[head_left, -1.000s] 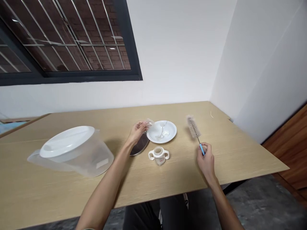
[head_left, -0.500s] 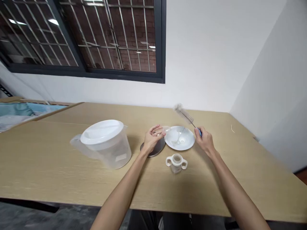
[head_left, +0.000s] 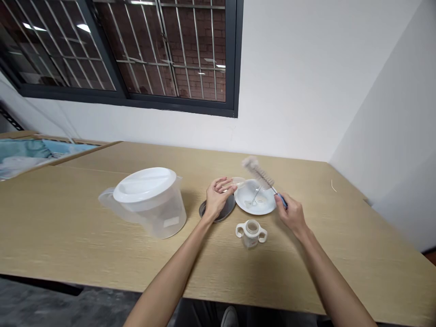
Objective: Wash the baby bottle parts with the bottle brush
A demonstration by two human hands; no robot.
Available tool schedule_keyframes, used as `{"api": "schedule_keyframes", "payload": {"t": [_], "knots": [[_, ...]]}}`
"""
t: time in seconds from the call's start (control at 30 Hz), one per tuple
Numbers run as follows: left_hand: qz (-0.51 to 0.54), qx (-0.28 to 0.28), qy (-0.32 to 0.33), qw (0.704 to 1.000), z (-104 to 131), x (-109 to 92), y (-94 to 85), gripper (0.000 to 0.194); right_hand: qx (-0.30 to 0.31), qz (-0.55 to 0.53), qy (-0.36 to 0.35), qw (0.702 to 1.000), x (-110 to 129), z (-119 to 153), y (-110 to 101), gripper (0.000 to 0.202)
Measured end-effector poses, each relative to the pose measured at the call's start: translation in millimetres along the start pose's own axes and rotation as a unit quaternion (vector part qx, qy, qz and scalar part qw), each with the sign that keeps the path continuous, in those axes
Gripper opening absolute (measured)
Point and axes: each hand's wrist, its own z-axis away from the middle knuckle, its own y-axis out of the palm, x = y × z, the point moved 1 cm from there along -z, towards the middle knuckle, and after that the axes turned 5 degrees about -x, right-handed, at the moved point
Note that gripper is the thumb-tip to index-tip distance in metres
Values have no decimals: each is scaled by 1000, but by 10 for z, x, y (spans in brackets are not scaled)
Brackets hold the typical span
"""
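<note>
Gripping the bottle brush (head_left: 260, 174) by its blue handle (head_left: 282, 200), right hand (head_left: 293, 215) closed firmly round the near end, probably for clear reach with the bristles well away from the fingers. Angling the bristly head up and leftward, over the white bowl (head_left: 255, 210). And over on the left, pinching a clear plastic cover (head_left: 238, 181) at its near edge between thumb and fingers of the left hand (head_left: 216, 195), likely to steady something so light while leaving its far side exposed. Too see-through there to tell about contact with the bowl rim. Reaching across the dark round plate (head_left: 227, 210) to do it, with the wrist just above. Down in the bowl, a thin wire piece (head_left: 256, 194) and a small pale ring (head_left: 261, 200), perhaps grouped there against rolling off or getting lost. Nearer the body, on the table (head_left: 218, 263), the two-handled baby bottle (head_left: 251, 234), upright and open-mouthed, with handles out to either side, seemingly within easy reach of both hands. Off to the left, well apart, the lidded plastic pitcher (head_left: 153, 213), apparently out of the working space.
</note>
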Motion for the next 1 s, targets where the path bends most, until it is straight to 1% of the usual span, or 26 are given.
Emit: {"api": "schedule_keyframes", "payload": {"t": [0.03, 0.1, 0.2, 0.27, 0.3, 0.37, 0.43, 0.5, 0.57, 0.63, 0.7, 0.8, 0.83, 0.9, 1.0], "knots": [[-1, 0, 1, 1000, -2, 6, -2, 69, 15, -10, -12, 1000, 25, 18, 20, 39], [-5, -7, 3, 1000, -9, 21, -14, 70, 29, 6, -25, 999, 48, 52, 59, 37], [-12, -18, 3, 1000, -28, 47, -41, 72, -5, 33, 5, 999, 12, 85, 70, 35], [-12, -18, 3, 1000, -41, 64, -52, 73, -27, 17, 19, 999, -16, 99, 55, 32], [-9, -15, 2, 1000, -45, 70, -54, 73, -30, 3, 14, 999, -24, 106, 48, 30], [5, -9, 6, 1000, -46, 72, -48, 73, -19, -9, -22, 1000, -31, 117, 42, 26], [18, -15, 22, 999, -41, 62, -36, 70, -8, 10, -61, 998, -47, 125, 41, 23], [26, -32, 44, 998, -35, 51, -24, 65, -18, 44, -70, 996, -87, 126, 34, 22], [30, -45, 55, 997, -35, 51, -18, 62, -32, 55, -48, 997, -135, 121, 20, 22], [37, -44, 50, 997, -36, 65, -14, 64, -33, 25, -13, 999, -160, 112, 8, 24], [51, -33, 41, 997, -34, 85, -7, 66, -30, -38, 42, 998, -154, 100, 7, 26], [75, -3, 38, 996, -15, 101, 17, 61, -18, -127, 144, 981, -117, 88, 21, 35], [80, 7, 38, 996, -6, 100, 26, 59, -9, -144, 166, 975, -108, 86, 25, 38], [82, 15, 37, 996, 10, 92, 41, 57, 16, -162, 178, 970, -101, 86, 26, 39], [76, -5, 33, 997, 22, 74, 47, 58, 32, -147, 142, 978, -110, 89, 7, 37]]}}
